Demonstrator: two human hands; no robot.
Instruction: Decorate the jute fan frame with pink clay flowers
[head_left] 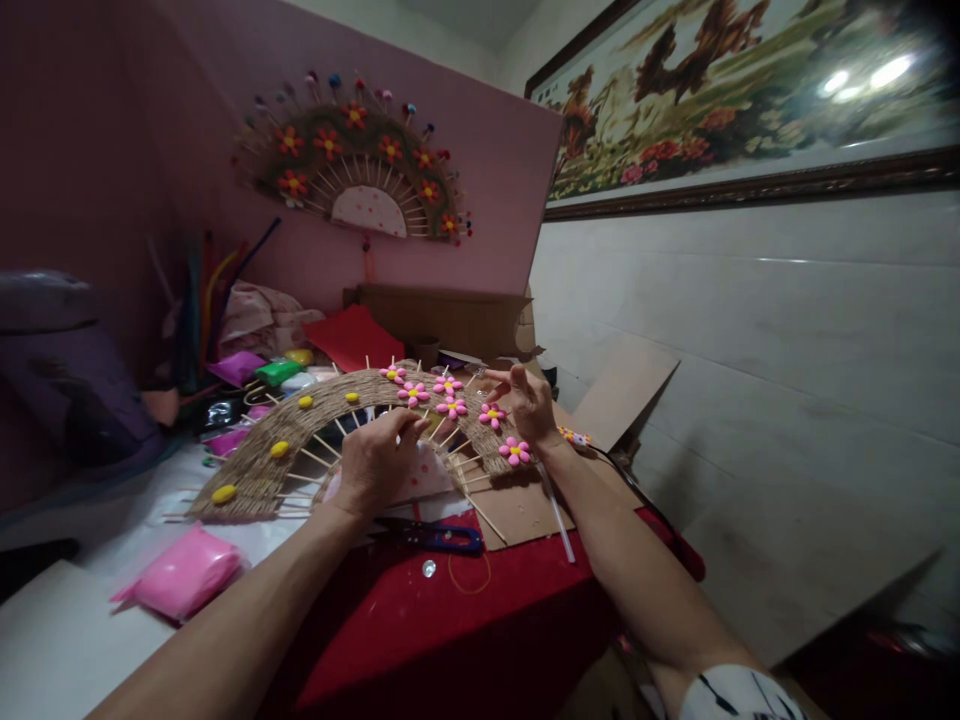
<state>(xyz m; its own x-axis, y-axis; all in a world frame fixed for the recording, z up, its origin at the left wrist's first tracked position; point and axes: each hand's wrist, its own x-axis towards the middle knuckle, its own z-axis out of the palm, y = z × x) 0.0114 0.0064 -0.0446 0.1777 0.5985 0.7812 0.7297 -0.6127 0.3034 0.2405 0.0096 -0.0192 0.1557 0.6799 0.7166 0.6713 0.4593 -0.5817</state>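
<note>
A fan-shaped craft of woven twine on thin sticks [255,465] lies on the table. Pink clay flowers with yellow centres [514,451] sit on its right half, and yellow clay discs [223,494] dot the left half. My left hand [379,460] is closed over the middle sticks, its fingertips pinched together; whatever they hold is too small to make out. Above the fan's right part, my right hand [525,400] is raised near the pink flowers, with its fingers apart and nothing visible between them.
Navy scissors [435,535] lie on the red cloth [450,620] below the fan. A pink clay packet [184,572] is at the left, more coloured packets [279,373] behind it. A white stick [556,510] lies near my right forearm. A finished fan [367,170] hangs behind.
</note>
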